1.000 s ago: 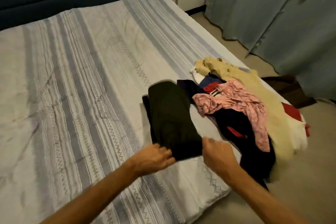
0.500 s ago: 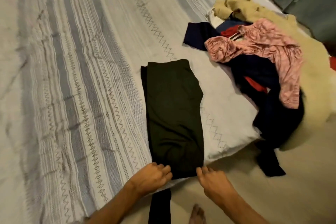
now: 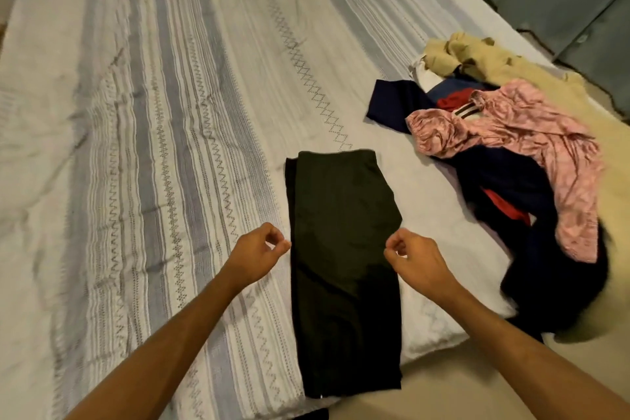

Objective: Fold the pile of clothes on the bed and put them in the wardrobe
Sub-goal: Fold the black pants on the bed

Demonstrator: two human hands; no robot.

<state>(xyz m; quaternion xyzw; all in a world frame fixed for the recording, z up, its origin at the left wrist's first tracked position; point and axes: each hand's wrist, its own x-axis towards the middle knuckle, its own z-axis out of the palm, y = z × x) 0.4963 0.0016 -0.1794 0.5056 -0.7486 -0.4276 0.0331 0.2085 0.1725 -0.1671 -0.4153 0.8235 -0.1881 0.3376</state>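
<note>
mid-fold on the dark garment point(image 3: 344, 266): lay flat as a long strip near the near edge of the bed point(image 3: 153, 147), lower end hanging just past that edge. left hand point(image 3: 255, 251) at its left border, right hand point(image 3: 414, 257) at its right border, both with fingers curled as if pinching the edges, though actual grip on the cloth could not be told. unfolded pile of clothes point(image 3: 504, 153) heaped to the right, close by. judged next: lifting the near end and doubling it toward the far end, keeping edges square.
</note>
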